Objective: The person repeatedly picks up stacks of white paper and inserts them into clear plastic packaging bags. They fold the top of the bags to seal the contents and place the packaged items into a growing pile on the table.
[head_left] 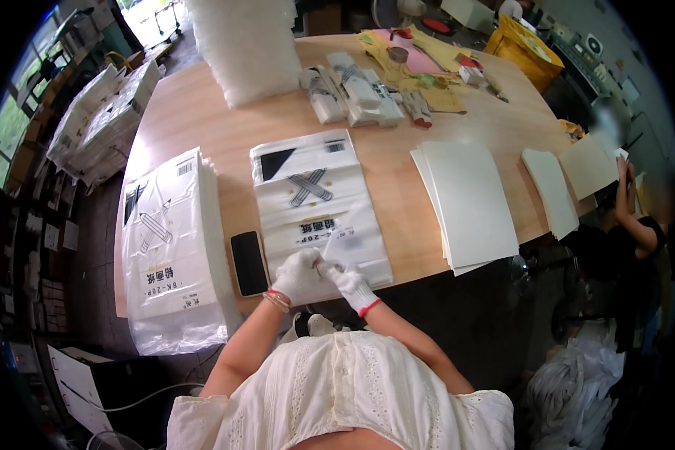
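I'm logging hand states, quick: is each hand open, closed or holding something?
Left hand: over the pack, fingers curled; whether it holds anything cannot be told.
Right hand: fingers bent; what it holds, if anything, cannot be told.

Gloved hands (297, 274) close together over plastic bags (315, 214), black phone (249, 262) alongside, white sheets (472, 204)

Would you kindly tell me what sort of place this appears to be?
Probably a paper-packing workshop: a large worktable holds stacked printed plastic bags and piles of white sheets.
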Demonstrator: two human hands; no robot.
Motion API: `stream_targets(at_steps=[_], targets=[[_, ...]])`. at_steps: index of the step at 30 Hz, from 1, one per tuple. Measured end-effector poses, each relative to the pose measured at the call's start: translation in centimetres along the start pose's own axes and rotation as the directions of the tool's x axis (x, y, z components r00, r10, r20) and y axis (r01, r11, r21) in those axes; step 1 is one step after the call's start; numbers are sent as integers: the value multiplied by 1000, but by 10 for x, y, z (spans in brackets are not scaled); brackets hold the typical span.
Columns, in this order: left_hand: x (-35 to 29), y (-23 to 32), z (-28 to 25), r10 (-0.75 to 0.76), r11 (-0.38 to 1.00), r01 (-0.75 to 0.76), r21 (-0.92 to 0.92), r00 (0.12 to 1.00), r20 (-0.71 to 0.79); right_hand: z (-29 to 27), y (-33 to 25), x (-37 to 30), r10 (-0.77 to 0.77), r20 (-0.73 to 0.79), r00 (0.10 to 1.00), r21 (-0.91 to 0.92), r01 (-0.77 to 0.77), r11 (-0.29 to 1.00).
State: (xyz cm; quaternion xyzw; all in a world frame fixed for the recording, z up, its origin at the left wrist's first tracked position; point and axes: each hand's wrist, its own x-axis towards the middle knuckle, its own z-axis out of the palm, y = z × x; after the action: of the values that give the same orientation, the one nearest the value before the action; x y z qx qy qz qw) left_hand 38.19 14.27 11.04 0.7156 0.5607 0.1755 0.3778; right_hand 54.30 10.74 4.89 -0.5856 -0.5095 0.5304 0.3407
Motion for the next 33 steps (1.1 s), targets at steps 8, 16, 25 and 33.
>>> stream_targets(at_steps=[8,16,25,33], targets=[[61,21,-69,-227,753,131,-644,971,-69,-35,-55,-7,-794,-218,568,-636,534,557],[54,103,-73,202,975,-175,139,954,-222,15,-44,50,-532,-140,835,-654,325,683],[-6,102,-61,485,871,-428,239,683,-546,-227,2,-80,-306,-342,889,-886,-196,421],[-19,107,41,491,812,-467,-351,871,-23,-312,24,-55,-255,-440,861,-601,-71,796]])
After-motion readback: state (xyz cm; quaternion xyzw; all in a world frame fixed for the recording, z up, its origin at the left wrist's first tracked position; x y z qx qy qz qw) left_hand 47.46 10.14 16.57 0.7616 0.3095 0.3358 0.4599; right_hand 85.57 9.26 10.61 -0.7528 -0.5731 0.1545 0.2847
